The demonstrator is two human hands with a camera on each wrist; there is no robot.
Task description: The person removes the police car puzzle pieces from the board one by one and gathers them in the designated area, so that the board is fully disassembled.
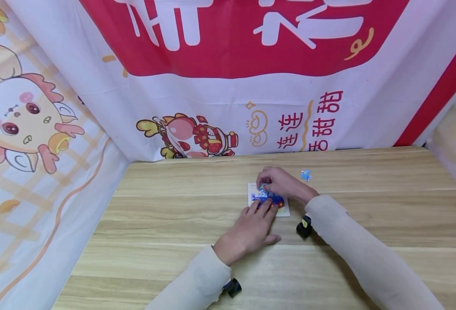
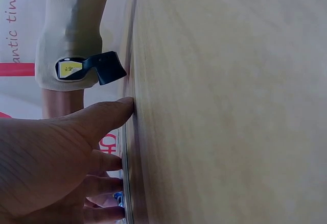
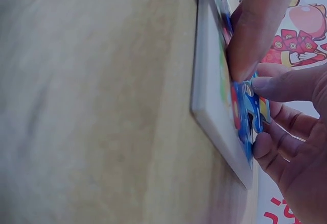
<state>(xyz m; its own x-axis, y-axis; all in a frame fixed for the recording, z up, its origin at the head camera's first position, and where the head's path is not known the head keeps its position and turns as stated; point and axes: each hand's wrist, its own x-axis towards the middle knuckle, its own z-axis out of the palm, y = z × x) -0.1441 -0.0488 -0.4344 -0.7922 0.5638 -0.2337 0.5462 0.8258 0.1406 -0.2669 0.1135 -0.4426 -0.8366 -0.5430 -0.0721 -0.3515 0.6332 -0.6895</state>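
Observation:
A small white-bordered jigsaw puzzle with a blue cartoon picture lies on the table. My left hand stretches over its near side, fingertips resting on the picture and thumb spread out to the right. At the far edge, my right hand bends its fingers down to the puzzle. The right wrist view shows it pinching a blue puzzle piece between thumb and fingers, tilted up from the board. A left finger presses right beside that piece. In the left wrist view, the left hand hides most of the puzzle.
One loose light-blue puzzle piece lies on the wooden table, right of the right hand. A printed cloth hangs behind the table's far edge. Black wrist cameras sit under both sleeves.

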